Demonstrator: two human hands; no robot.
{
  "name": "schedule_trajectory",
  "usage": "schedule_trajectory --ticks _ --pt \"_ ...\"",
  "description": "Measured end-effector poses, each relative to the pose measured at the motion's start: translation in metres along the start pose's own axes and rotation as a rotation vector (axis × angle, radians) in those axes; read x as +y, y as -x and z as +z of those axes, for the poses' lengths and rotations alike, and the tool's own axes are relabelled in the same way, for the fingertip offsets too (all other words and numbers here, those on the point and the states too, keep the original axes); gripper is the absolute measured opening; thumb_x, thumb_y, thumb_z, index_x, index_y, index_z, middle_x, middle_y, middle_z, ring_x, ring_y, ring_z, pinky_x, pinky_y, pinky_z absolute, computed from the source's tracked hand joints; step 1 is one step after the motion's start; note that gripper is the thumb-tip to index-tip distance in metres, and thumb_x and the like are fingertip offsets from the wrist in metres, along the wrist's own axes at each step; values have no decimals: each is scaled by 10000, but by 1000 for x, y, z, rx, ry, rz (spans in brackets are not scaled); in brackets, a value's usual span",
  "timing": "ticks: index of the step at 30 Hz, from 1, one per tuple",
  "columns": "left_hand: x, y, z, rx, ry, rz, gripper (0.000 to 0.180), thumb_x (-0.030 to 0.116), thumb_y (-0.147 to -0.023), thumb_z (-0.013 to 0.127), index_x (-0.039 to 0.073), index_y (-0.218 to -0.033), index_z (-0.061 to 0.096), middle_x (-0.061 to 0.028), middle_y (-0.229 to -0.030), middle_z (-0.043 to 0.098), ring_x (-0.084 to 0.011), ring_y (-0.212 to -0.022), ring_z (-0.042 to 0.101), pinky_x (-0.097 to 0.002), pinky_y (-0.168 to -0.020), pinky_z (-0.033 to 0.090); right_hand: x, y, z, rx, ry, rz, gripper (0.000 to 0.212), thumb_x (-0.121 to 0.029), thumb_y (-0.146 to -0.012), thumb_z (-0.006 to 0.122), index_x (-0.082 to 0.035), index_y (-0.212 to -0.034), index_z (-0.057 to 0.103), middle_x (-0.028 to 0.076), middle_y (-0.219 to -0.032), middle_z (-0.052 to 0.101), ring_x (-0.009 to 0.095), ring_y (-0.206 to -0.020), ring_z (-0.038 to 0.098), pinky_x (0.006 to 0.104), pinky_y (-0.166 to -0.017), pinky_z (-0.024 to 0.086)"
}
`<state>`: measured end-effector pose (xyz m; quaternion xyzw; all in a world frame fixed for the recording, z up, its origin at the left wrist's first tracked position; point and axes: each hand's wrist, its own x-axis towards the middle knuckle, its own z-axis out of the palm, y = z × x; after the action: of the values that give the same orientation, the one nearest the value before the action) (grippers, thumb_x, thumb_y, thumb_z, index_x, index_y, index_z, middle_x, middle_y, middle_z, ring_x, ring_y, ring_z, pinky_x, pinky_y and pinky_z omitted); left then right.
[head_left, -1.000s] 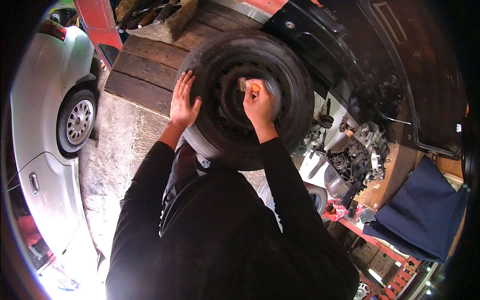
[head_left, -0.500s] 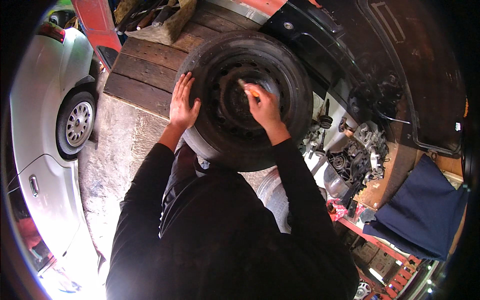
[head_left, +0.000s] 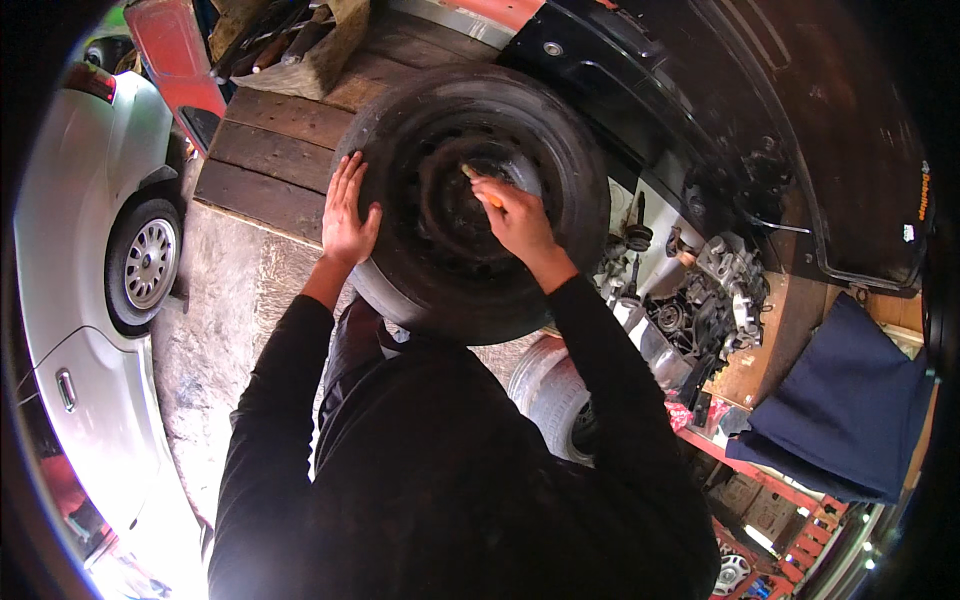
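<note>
A black tyre (head_left: 400, 285) on a dark steel rim (head_left: 440, 205) lies face up before me, partly over wooden planks. My left hand (head_left: 348, 222) rests on the tyre's left side, fingers stretched out and thumb apart. Over the middle of the rim, my right hand (head_left: 518, 222) is closed around a small brush (head_left: 468, 171) with an orange handle. The brush's pale tip points up and left at the rim's hub area. Whether it touches the metal is hard to tell, and the fingers hide most of its handle.
Wooden planks (head_left: 255, 185) carry a sack of tools (head_left: 310, 55). A silver car (head_left: 100, 370) stands at left. Dark car panels (head_left: 800, 130) lean at right, above metal engine parts (head_left: 715, 290) and a folded navy cloth (head_left: 840, 390). Another tyre (head_left: 550, 405) sits below.
The whole view has shifted slightly. My right hand and the brush have moved a little within the rim, while my left hand stays on the tyre's left side.
</note>
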<state>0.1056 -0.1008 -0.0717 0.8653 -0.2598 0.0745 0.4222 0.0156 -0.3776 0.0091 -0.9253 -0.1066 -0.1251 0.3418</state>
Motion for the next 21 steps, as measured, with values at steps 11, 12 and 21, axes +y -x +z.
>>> schedule_trajectory --ticks 11,12,21 --pt "-3 1 0 7 -16 28 686 67 -835 632 5 -1493 449 -158 -1626 387 -363 -1539 294 -473 -1266 253 -17 44 -29 96 -141 255 181 -76 -971 681 -16 -1139 714 138 -1164 756 281 -1077 741 359 -917 572" --pt "-3 1 0 5 -17 29 685 68 -836 629 4 -1493 448 -159 -1626 385 -363 -1539 294 -474 -1266 253 -13 40 -33 124 -157 279 150 -73 -985 669 7 -1105 711 131 -1161 763 250 -1076 743 341 -923 565" --pt "-5 0 1 -2 -37 41 681 74 -844 608 2 -1499 440 -160 -1631 379 -372 -1538 295 -480 -1265 253 -6 53 -30 18 -223 367 131 -84 -985 662 -7 -1083 702 154 -1032 767 293 -949 767 346 -832 590"
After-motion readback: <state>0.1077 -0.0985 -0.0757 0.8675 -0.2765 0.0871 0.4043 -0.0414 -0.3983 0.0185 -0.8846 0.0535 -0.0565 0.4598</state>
